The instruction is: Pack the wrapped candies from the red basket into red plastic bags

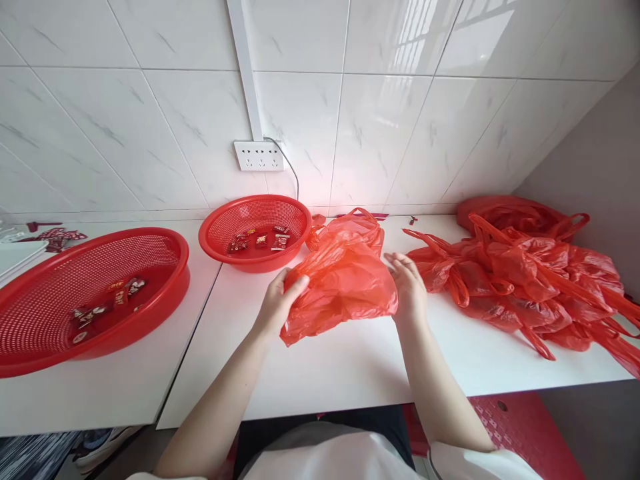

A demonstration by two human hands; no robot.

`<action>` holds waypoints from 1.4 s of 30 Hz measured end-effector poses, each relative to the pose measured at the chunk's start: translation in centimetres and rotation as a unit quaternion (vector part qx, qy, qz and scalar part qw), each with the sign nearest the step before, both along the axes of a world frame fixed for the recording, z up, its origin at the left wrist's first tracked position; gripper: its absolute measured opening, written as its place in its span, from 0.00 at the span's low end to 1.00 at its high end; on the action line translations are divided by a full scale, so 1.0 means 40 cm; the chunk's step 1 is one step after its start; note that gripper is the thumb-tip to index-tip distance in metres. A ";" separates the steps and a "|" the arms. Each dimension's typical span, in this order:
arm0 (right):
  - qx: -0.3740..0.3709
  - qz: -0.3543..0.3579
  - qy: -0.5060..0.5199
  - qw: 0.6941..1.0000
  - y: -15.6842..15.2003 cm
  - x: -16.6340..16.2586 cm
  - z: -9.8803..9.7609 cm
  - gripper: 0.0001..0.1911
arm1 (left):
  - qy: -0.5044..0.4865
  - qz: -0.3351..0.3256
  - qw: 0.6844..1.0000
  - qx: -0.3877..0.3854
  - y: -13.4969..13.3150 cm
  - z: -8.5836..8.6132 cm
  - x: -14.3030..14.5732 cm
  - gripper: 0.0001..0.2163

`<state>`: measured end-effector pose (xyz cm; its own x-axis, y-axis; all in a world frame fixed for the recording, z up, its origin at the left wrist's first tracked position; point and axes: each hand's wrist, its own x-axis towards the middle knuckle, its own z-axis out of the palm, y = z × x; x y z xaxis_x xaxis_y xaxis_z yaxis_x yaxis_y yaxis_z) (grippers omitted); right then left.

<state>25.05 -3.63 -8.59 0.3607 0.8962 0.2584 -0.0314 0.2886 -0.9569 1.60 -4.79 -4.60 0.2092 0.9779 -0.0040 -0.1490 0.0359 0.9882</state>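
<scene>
A thin red plastic bag is spread between my two hands above the white table. My left hand grips its left side, the thumb lying on top. At the bag's right edge, my right hand is closed on the plastic, its fingers curled and partly hidden. Just behind the held bag lies more red plastic bag material. A round red basket stands beyond my left hand, with several small wrapped packets inside.
On the left is a larger red basket with several wrapped packets. Several filled, knotted red bags are heaped on the right. A tiled wall with a power socket and cable rises behind. A seam splits the white tabletop.
</scene>
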 end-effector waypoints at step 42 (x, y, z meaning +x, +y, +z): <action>-0.241 -0.016 -0.629 0.739 -0.071 -0.139 0.036 0.29 | 0.436 0.269 0.853 0.102 -0.084 0.037 -0.232 0.18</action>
